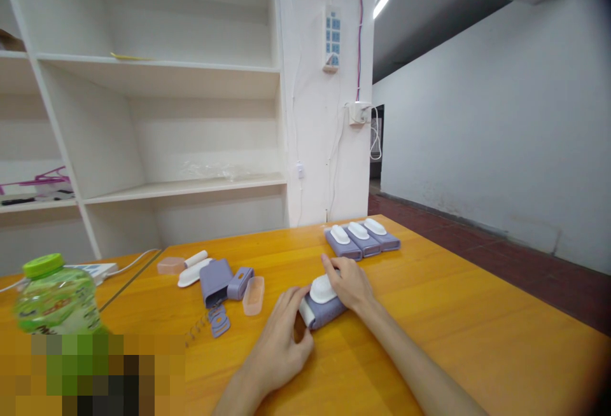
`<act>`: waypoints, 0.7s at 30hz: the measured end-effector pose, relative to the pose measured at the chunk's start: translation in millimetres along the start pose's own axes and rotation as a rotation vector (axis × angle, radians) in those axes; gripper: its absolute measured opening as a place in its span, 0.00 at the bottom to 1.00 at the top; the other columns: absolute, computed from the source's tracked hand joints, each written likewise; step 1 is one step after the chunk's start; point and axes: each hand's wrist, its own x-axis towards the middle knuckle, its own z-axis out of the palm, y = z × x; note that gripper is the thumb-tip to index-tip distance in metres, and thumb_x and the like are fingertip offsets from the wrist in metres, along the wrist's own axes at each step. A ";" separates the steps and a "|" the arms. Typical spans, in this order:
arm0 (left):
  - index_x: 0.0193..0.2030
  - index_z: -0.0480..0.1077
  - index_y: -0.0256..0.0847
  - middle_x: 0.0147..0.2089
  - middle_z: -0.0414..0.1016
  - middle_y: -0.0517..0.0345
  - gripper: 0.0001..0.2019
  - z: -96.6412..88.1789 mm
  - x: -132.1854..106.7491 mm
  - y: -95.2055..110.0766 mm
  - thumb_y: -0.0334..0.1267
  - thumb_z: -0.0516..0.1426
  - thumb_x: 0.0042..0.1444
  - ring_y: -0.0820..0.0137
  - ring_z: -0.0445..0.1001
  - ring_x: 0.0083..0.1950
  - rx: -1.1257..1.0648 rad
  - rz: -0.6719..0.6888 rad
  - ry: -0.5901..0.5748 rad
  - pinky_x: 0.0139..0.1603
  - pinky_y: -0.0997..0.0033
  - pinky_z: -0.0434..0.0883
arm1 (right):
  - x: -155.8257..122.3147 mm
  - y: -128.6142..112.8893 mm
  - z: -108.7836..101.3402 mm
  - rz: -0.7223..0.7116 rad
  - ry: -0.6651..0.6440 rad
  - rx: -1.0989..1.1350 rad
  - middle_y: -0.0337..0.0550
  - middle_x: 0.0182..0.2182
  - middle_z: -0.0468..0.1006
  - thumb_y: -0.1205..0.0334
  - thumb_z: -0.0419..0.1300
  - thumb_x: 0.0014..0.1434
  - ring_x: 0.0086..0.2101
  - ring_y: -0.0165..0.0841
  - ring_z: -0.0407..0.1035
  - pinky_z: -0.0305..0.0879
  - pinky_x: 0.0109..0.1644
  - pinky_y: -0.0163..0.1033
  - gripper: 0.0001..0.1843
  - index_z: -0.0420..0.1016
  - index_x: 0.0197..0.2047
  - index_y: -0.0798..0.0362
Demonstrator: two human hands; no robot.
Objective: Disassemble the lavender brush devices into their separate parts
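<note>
mid-bench, the left hand grasps a purple case; the right hand seemingly grips it too, fingers partly hidden. three similar cases sit near the bench's far edge, with room between.

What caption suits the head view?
Left hand and right hand on a purple-and-white case, three similar cases beyond, coil spring at left.

White shelves, red floor (rather dark)
</note>
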 end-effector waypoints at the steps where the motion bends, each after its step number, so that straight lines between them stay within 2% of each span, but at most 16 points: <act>1: 0.67 0.58 0.46 0.65 0.64 0.50 0.34 -1.1 -0.4 0.2 0.25 0.53 0.52 0.61 0.62 0.67 0.003 -0.002 -0.003 0.71 0.55 0.57 | 0.1 0.4 0.3 -0.001 0.003 0.002 0.45 0.25 0.80 0.45 0.44 0.72 0.29 0.34 0.72 0.47 0.31 0.38 0.32 0.73 0.23 0.51; 7: 0.68 0.58 0.49 0.69 0.62 0.52 0.32 -6.1 -3.1 -0.8 0.31 0.57 0.57 0.61 0.60 0.70 -0.070 -0.060 -0.017 0.73 0.56 0.54 | -0.4 2.8 3.3 -0.001 0.040 0.016 0.43 0.22 0.79 0.46 0.45 0.72 0.26 0.33 0.71 0.48 0.30 0.38 0.32 0.72 0.21 0.51; 9: 0.69 0.58 0.48 0.70 0.61 0.50 0.31 -2.1 -1.4 -3.9 0.37 0.59 0.58 0.59 0.58 0.71 -0.157 -0.127 0.021 0.74 0.54 0.52 | -0.7 2.8 4.3 0.000 0.075 0.019 0.44 0.24 0.80 0.47 0.45 0.72 0.28 0.34 0.72 0.51 0.32 0.38 0.31 0.73 0.22 0.51; 11: 0.69 0.58 0.43 0.69 0.63 0.46 0.32 4.1 3.4 -8.3 0.43 0.60 0.59 0.57 0.63 0.69 -0.317 -0.230 0.094 0.71 0.53 0.56 | -1.0 2.4 5.2 -0.010 0.114 0.027 0.45 0.27 0.80 0.49 0.45 0.72 0.31 0.35 0.72 0.54 0.35 0.37 0.29 0.74 0.25 0.51; 13: 0.68 0.58 0.37 0.63 0.69 0.40 0.35 9.1 10.7 -13.1 0.50 0.61 0.57 0.56 0.71 0.62 -0.527 -0.343 0.176 0.65 0.54 0.65 | -1.5 1.6 5.9 -0.032 0.147 0.036 0.46 0.29 0.79 0.52 0.46 0.72 0.34 0.36 0.72 0.57 0.39 0.37 0.26 0.74 0.28 0.51; 15: 0.63 0.62 0.32 0.53 0.77 0.38 0.37 10.2 17.9 -17.5 0.55 0.62 0.54 0.56 0.78 0.52 -0.681 -0.414 0.213 0.56 0.57 0.72 | -2.5 0.4 6.7 -0.052 0.175 0.043 0.45 0.30 0.78 0.54 0.46 0.72 0.36 0.36 0.71 0.58 0.42 0.37 0.23 0.73 0.29 0.51; 18: 0.51 0.71 0.30 0.41 0.82 0.41 0.34 5.0 23.3 -21.2 0.60 0.64 0.49 0.57 0.81 0.40 -0.759 -0.461 0.169 0.45 0.59 0.76 | -4.8 -4.0 8.3 -0.060 0.222 0.044 0.45 0.32 0.76 0.56 0.46 0.72 0.37 0.36 0.69 0.59 0.44 0.38 0.21 0.71 0.29 0.51; 21: 0.42 0.75 0.30 0.35 0.82 0.42 0.30 1.1 21.6 -21.5 0.60 0.66 0.46 0.59 0.81 0.34 -0.794 -0.498 0.144 0.42 0.59 0.77 | -8.1 -13.2 11.3 -0.065 0.252 0.041 0.45 0.32 0.74 0.58 0.46 0.72 0.38 0.37 0.67 0.59 0.45 0.39 0.21 0.69 0.29 0.50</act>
